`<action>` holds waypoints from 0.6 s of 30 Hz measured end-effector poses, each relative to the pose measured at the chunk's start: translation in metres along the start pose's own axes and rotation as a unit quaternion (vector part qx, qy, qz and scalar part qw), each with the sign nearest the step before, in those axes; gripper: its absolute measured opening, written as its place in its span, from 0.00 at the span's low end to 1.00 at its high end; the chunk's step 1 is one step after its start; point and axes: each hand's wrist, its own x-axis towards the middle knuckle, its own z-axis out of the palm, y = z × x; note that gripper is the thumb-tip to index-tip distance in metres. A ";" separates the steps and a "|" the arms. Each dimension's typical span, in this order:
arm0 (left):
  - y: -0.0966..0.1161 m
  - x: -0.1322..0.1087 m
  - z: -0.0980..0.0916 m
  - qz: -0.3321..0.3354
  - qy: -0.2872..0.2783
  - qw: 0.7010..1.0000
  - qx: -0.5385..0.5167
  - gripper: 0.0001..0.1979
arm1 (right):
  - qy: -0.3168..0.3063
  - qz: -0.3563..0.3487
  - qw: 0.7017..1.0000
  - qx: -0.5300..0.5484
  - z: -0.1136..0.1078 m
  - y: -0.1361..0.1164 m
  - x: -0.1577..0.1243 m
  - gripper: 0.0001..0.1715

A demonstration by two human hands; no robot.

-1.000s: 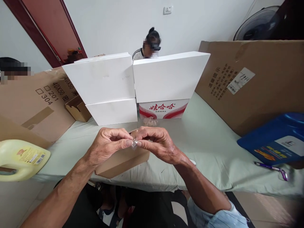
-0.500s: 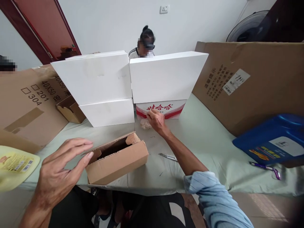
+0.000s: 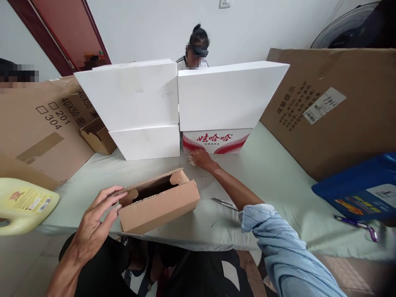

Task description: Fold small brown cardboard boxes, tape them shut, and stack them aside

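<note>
My left hand [image 3: 100, 218] is at the left end of an open brown cardboard box [image 3: 161, 210]. Its thumb and fingers are apart, with the fingertips at the box's edge. The long narrow box lies at a slant near the table's front, its top open and its inside dark. Farther back, my right hand [image 3: 201, 160] has its fingers closed on a crumpled clear bit of plastic [image 3: 191, 161], low in front of a white carton with red lettering [image 3: 216, 141]. The fingers partly cover the plastic. A utility knife [image 3: 225, 203] lies beneath my right forearm.
White boxes [image 3: 144, 99] stand stacked across the pale green table cover [image 3: 266, 181]. Large brown cartons [image 3: 343, 90] flank both sides. A yellow jug [image 3: 27, 206] stands left, a blue jug [image 3: 359, 189] and a purple pen [image 3: 355, 224] right. Behind the stack is a person [image 3: 198, 47].
My right hand has lowered onto the plastic and now covers most of it. My left hand has shifted slightly against the box's left end. The view has turned a little.
</note>
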 end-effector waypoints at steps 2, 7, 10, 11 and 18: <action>0.002 0.003 0.005 -0.009 -0.012 1.000 -0.006 0.21 | 0.021 0.009 1.000 0.011 -0.008 -0.002 -0.005 0.11; 0.010 0.003 0.012 -0.042 -0.043 0.997 -0.045 0.32 | 0.083 0.016 0.995 0.060 -0.037 -0.011 -0.020 0.15; 0.014 0.003 0.010 -0.032 -0.073 0.996 -0.050 0.38 | 0.128 0.006 0.987 0.098 -0.064 -0.028 -0.040 0.17; 0.015 0.003 0.008 -0.025 -0.086 0.995 -0.047 0.39 | 0.140 -0.005 0.983 0.117 -0.075 -0.037 -0.050 0.19; 0.023 0.021 -0.010 -0.002 -0.235 0.971 0.050 0.52 | -0.017 -0.281 0.895 0.346 -0.156 -0.111 -0.124 0.16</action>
